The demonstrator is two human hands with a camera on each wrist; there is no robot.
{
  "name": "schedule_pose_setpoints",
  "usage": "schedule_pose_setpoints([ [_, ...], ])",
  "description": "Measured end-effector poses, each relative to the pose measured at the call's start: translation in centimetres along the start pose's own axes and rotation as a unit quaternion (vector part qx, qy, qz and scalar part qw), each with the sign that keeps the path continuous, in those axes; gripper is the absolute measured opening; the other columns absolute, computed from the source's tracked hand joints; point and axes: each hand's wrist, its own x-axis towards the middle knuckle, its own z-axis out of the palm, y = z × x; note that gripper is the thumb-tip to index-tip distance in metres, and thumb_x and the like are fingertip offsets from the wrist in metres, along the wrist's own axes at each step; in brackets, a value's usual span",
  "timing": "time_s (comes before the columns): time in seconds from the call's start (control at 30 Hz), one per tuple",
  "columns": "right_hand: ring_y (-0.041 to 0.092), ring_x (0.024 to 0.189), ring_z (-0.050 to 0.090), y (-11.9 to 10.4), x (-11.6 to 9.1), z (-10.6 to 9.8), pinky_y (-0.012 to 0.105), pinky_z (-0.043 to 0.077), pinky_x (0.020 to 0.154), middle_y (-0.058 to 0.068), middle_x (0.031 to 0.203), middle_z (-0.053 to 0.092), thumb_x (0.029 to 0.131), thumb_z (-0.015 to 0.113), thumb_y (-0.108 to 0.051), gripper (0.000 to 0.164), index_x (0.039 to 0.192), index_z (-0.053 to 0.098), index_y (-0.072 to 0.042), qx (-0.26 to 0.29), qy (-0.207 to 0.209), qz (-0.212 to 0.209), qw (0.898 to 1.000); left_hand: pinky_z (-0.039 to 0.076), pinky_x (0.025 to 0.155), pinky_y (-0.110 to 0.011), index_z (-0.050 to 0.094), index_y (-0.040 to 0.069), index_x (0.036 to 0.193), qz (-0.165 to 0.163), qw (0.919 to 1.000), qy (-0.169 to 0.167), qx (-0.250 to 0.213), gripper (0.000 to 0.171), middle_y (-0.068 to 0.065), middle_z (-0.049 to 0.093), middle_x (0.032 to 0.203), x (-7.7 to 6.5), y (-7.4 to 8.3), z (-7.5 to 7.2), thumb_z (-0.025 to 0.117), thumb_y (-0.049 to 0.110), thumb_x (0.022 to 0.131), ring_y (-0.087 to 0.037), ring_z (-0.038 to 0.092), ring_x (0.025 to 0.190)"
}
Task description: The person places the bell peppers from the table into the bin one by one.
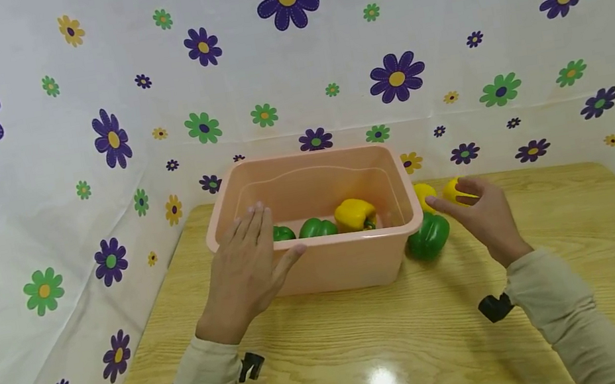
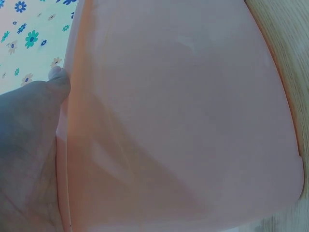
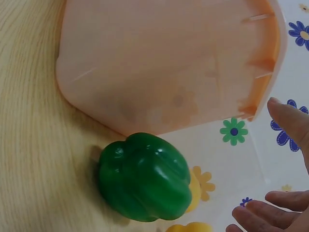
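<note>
Trouble, if it came, looked likeliest on the right! The glossy outer green pepper (image 1: 429,236) sat tight by the tub (image 1: 331,267) at its near right corner, with one yellow pepper (image 1: 425,192) just behind it and another yellow pepper (image 1: 453,190) farther right. Rounded and crowded like that, any of them could have rolled across the surface (image 1: 333,356) had fingers clipped a neighbour; a slick skin could also have slipped a loose pinch. And over on the left, too hard a push on the near rim might have tipped or slid the tub.

Now to the hands! The right hand (image 1: 483,214) hung above those outer peppers, thumb well apart from gently bent fingers, a wide gap between, and nothing in its grasp; the right wrist view showed it clear of the green one. The left hand (image 1: 247,268) lay across the tub's near left rim, fingers long and straight, thumb on the edge, gripping nothing. Inside, a left green pepper (image 1: 282,233), a middle green pepper (image 1: 317,227) and an inner yellow pepper (image 1: 354,214) showed above the near rim.
</note>
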Motion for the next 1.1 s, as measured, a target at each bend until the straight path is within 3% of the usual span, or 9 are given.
schedule_pose_setpoints([
  [0.43,0.041,0.138,0.045,2.0,0.1,1.3,0.05,0.044,0.11,0.027,0.156,0.036,0.085,0.078,-0.053,0.103,0.154,0.032,0.006,-0.001,-0.019,0.047,0.999,0.016,0.125,-0.048,0.03,-0.008,0.155,0.001,1.0,-0.001,-0.001,0.089,-0.024,0.028,0.161,0.0,0.0,-0.1,0.044,0.062,0.102,-0.037,0.028,0.15],
  [0.7,0.043,0.14,0.04,3.2,0.2,2.2,0.052,0.042,0.112,0.028,0.156,0.036,0.087,0.079,-0.048,0.099,0.154,0.03,0.007,-0.021,-0.032,0.061,0.997,0.015,0.125,-0.047,0.029,-0.008,0.155,-0.001,1.0,-0.006,0.0,0.089,-0.023,0.027,0.162,0.0,-0.1,-0.1,0.043,0.062,0.102,-0.036,0.027,0.15],
  [1.1,0.041,0.134,0.045,4.4,0.1,3.3,0.051,0.043,0.111,0.028,0.154,0.038,0.082,0.08,-0.057,0.106,0.154,0.033,0.005,-0.035,-0.052,0.071,0.995,0.015,0.125,-0.046,0.03,-0.008,0.155,-0.001,1.0,-0.006,0.002,0.089,-0.023,0.028,0.161,0.0,0.0,-0.2,0.043,0.062,0.102,-0.036,0.027,0.15],
])
